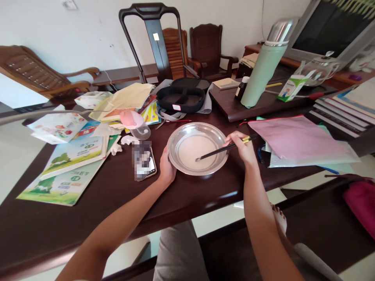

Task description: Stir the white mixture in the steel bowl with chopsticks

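Note:
A round metal basin [198, 125] sits on the dark wooden table with a pale, milky liquid [190, 150] in it. My left hand [167, 167] wraps round the basin's left side, its fingers partly hidden beneath the rim. Between the fingers of my right hand [242, 147] is a pair of black chopsticks [215, 152] with gold-coloured ends. Their tips reach down into the liquid near the middle of the basin. To the left of my left hand lies a phone [150, 171], its screen partly blurred.
Booklets [63, 183], tissue packs [58, 125] and a pink-topped clear cup [136, 124] occupy the left. Behind the basin is a black case [181, 99]. A green thermos [262, 74] stands at the back right, near a pink pouch [293, 134] and stacked books [342, 111].

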`<state>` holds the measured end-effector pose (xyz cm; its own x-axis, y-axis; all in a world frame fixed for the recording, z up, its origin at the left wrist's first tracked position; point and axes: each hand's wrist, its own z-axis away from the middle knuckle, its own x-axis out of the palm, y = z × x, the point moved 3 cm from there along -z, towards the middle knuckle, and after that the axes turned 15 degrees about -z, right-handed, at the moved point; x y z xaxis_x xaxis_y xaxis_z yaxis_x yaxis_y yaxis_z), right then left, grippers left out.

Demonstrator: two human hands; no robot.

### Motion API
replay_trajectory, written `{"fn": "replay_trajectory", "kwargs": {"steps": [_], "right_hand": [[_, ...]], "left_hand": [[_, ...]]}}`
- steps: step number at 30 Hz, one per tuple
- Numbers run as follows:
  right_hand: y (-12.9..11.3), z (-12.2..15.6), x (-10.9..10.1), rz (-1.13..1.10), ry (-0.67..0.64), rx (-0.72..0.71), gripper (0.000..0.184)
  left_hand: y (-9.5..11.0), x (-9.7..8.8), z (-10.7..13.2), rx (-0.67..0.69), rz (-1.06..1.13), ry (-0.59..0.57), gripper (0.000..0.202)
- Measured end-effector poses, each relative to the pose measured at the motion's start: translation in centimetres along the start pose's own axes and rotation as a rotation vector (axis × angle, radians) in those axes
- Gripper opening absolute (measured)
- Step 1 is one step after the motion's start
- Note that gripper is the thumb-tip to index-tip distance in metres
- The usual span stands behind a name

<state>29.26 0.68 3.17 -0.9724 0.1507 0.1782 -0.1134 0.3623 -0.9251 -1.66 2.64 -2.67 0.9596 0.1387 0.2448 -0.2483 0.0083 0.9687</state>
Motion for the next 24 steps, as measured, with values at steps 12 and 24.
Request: {"fn": "replay_trajectory", "kwargs": {"steps": [12,24], "right_hand": [[-0.4,0.1,0.2,0.017,-0.029,0.012,0.060],[-0.2,0.1,0.3,0.005,-0.046,0.029,0.060]], "left_hand": [[0.1,0.1,0.0,0.006,-0.013,-0.008,0.042],[-0.1,-0.1,0.0,-0.002,-0.013,-0.004,0.040]]}}
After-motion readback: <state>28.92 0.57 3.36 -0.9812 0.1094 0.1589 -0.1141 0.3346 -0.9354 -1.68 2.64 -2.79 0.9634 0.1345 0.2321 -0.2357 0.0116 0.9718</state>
